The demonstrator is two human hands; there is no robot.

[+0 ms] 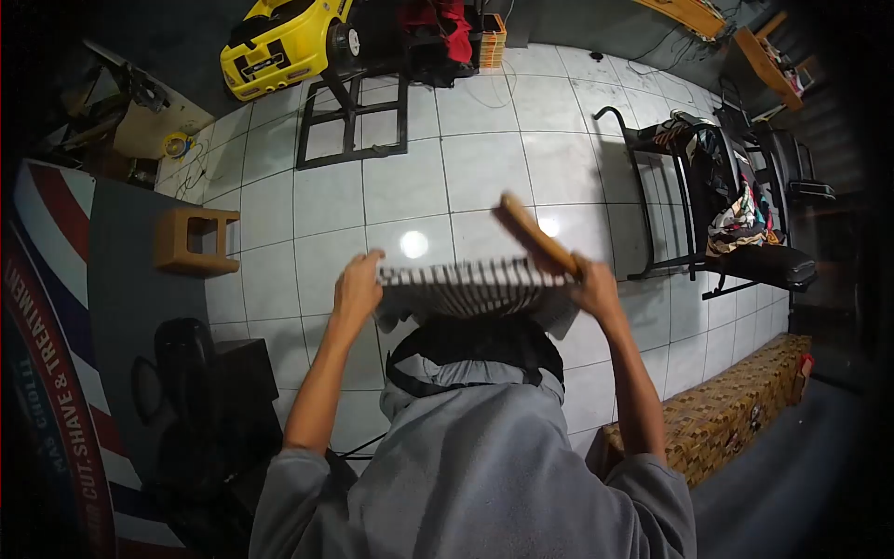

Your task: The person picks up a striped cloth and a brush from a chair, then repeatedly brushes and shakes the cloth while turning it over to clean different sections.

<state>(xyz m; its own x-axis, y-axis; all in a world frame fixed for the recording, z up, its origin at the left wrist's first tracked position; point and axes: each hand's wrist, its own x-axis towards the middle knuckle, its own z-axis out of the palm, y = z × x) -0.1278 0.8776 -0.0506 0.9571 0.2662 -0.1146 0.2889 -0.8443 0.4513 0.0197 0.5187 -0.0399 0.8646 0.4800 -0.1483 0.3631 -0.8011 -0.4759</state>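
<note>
A black-and-white striped cloth (466, 275) is stretched across in front of my body, its lower folds hanging down. My left hand (358, 287) is closed on the cloth's left corner. At the other end my right hand (596, 287) is closed around a wooden brush (535, 235) and appears to pinch the cloth's right corner too. The brush slants up and left above the cloth; its darker underside is blurred.
A brown plastic stool (197, 240) stands at left, near a striped barber sign (70, 354). Ahead are a black metal frame (352, 126) and a yellow toy car (284, 51). A black chair with clothes (708, 186) and a patterned bench (717, 405) are at right.
</note>
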